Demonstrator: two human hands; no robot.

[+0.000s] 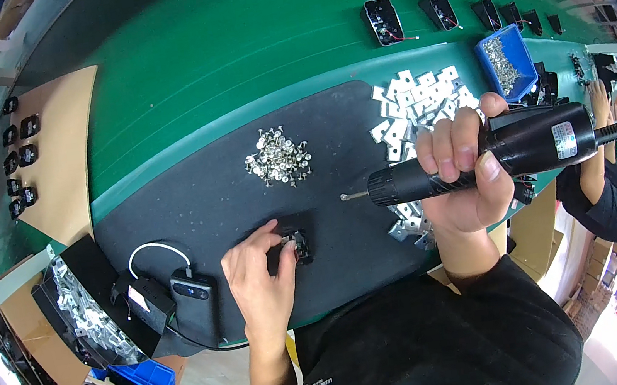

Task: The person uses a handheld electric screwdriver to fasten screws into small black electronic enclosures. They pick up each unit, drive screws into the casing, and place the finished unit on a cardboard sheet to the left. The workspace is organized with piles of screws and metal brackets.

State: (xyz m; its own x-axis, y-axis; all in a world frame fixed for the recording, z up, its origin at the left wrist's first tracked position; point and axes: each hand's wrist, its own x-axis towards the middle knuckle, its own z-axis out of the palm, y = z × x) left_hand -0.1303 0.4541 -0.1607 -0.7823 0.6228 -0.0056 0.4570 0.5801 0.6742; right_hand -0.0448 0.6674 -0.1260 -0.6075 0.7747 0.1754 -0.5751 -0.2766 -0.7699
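My right hand (465, 172) is wrapped round a black electric screwdriver (539, 140), held level above the mat. Its bit (354, 196) points left, in the air and touching nothing. A cord leaves its back end to the right. My left hand (261, 276) has its thumb and forefinger on a small black part (301, 249) that lies on the dark mat (349, 265); the fingers partly hide it. Beyond the hands sits a pile of silvery screws (277, 157). Flat metal plates with holes (421, 103) lie heaped at the right, partly behind my right hand.
A blue bin (524, 63) of small metal pieces stands at the far right. Several black housings (382, 23) line the green belt (227, 47). A power bank (194, 297) with a white cable and a box of metal pieces (90, 311) are at the left. Another person (598, 201) sits at right.
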